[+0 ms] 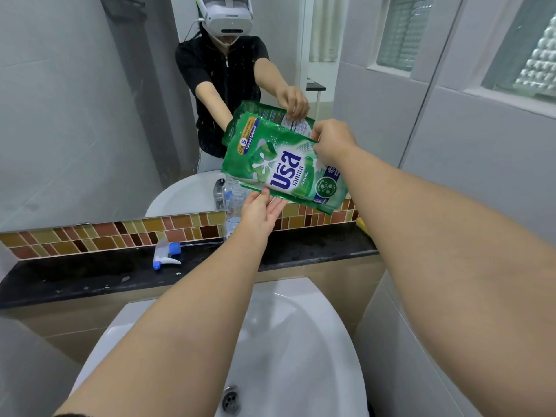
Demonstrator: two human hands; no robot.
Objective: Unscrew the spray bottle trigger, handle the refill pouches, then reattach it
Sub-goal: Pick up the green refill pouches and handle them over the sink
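Note:
A green refill pouch point(282, 164) hangs tilted in the air above the counter, its printed front toward me. My right hand point(331, 142) pinches its upper right edge. My left hand point(260, 210) is under the pouch's lower edge with the fingers straight, palm up, fingertips touching it. The clear spray bottle point(233, 206) stands without its trigger on the dark ledge, partly hidden behind my left hand and the pouch. The white and blue spray trigger point(165, 255) lies on the ledge to the left.
A black stone ledge point(90, 278) runs under a mirror point(90, 115) that reflects me and the pouch's back. A white sink point(285, 341) with a drain lies below my arms. A yellow object point(362, 225) sits at the ledge's right end. Tiled walls close in on the right.

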